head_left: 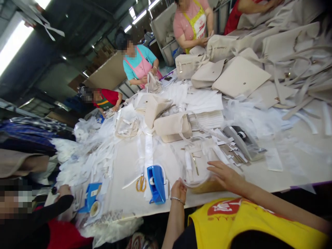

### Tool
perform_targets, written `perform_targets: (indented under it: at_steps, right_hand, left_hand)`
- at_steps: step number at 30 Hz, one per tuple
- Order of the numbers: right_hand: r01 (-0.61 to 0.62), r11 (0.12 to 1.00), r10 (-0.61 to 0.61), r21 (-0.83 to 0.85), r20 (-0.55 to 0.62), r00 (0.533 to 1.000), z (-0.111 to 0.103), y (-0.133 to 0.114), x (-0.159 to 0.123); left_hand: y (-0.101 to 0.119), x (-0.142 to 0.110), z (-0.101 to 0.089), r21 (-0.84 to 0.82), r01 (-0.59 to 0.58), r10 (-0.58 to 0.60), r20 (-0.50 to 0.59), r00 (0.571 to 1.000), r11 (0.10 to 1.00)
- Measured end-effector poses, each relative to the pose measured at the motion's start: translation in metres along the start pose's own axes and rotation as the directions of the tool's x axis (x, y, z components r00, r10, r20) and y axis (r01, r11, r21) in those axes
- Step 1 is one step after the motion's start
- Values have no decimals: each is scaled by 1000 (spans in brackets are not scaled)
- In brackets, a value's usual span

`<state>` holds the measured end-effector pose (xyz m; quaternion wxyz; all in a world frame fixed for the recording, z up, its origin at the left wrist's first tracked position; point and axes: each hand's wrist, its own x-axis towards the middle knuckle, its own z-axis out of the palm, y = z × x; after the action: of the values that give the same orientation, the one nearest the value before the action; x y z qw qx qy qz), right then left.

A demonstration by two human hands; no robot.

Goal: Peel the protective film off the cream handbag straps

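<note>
So the wearer has a cream handbag right at the near edge of the table, and it looks like it's going into a clear plastic bag, or already sits in one. The film shows around the near end, but I can't tell how far it's pulled over.

The left hand is curled at the bag's near left corner, fingers closed as if pinching the plastic, though the grip itself is hidden. The right hand lies flat and spread on the right side of the bag, pressing it down rather than gripping.

My read is that this one is mid-wrap, not finished. There's plenty left too: more cream handbags sit unwrapped further back, and a big pile is heaped at the far right.

Just left of the bag sits a blue tape dispenser with yellow scissors beside it, both untouched. Other people work at the far side and near left.
</note>
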<state>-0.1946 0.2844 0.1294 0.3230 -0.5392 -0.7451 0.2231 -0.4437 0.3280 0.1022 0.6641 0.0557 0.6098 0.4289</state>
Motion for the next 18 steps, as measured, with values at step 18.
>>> perform_targets:
  at_steps: [18]
  right_hand:
    - [-176,984,175,12,-179,968,-35,69,-4]
  left_hand:
    - [3,-123,155,291,-648,352,649,674,704]
